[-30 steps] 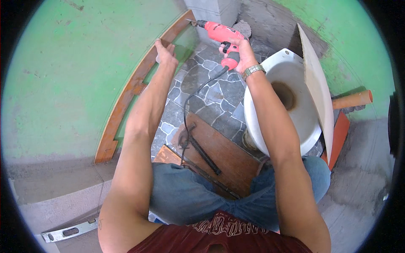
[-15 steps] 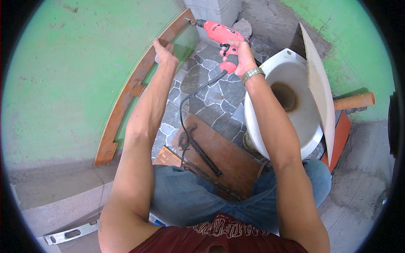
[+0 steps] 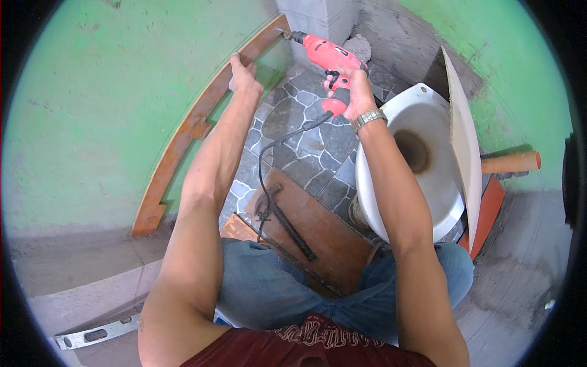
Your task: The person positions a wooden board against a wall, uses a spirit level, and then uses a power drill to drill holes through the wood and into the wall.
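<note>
My right hand point(image 3: 356, 92) is wrapped round the grip of a red corded drill point(image 3: 330, 55), a finger at its trigger. The drill lies almost level, its bit meeting the far end of a long wooden board point(image 3: 183, 136) along the green wall. At the point of contact the view is too small to tell how deep the bit sits. My left hand point(image 3: 246, 78) holds the board's edge nearer to me, thumb on its upper side, fingers partly hidden below. From the drill a black cord point(image 3: 263, 158) loops down toward my legs.
A white toilet bowl point(image 3: 374, 183) stands at the right, with a pale panel point(image 3: 463, 140) leaning over it. An orange pipe point(image 3: 513, 163) juts from the right wall. A hammer point(image 3: 290, 227) rests on a brown board point(image 3: 330, 235) before me. A metal level point(image 3: 98, 333) lies lower left.
The view has shifted slightly. Both hands keep their holds, and the drill bit remains at the board's far end.
</note>
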Tool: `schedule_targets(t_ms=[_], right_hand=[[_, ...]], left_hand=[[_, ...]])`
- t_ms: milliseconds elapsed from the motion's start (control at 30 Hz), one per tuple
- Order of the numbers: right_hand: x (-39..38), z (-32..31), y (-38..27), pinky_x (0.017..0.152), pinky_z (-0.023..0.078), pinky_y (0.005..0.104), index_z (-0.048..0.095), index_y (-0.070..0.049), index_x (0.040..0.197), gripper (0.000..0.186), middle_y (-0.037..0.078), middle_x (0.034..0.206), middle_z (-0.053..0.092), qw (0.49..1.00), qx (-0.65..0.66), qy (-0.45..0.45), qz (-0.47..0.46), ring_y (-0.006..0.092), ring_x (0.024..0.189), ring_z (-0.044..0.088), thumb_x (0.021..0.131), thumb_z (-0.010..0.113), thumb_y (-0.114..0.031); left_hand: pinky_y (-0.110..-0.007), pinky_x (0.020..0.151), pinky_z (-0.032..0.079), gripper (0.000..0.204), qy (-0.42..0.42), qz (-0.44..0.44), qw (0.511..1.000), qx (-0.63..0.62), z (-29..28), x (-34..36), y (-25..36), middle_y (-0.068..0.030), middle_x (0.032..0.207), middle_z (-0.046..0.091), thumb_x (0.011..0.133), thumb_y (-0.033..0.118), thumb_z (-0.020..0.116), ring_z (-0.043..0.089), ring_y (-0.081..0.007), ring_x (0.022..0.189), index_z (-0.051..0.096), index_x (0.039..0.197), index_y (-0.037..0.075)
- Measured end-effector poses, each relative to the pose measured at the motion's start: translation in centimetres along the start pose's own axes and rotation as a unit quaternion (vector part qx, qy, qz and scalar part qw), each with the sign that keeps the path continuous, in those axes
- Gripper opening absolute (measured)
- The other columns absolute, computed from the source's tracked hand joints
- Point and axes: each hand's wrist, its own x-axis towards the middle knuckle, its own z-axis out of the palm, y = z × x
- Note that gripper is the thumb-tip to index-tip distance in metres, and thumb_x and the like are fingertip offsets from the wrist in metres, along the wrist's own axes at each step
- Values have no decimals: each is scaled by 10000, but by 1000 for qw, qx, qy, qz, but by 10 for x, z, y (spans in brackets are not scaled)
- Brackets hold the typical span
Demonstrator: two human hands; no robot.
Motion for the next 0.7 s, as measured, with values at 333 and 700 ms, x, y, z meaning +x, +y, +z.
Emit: schedule_targets(t_ms=[333, 700], right_hand=[[0, 4, -3, 480, 472, 360, 616, -35, 1015, 196, 92, 771, 640, 1000, -10, 25, -14, 229, 611, 638, 858, 631, -150], [-10, 10, -8, 480, 484, 323, 593, -16, 1102, 256, 106, 795, 647, 997, -47, 38, -36, 216, 644, 657, 880, 621, -140]], left_hand=[[-459, 1174, 231, 878, -3, 25, 999, -38, 2, 8, -10, -286, 1402, 495, 844, 524, 678, 507, -370, 1292, 334, 1457, -2], [-427, 1178, 245, 916, -16, 12, 999, -30, 5, 4, -9, -277, 1462, 434, 856, 542, 642, 471, -348, 1331, 263, 1485, -6]])
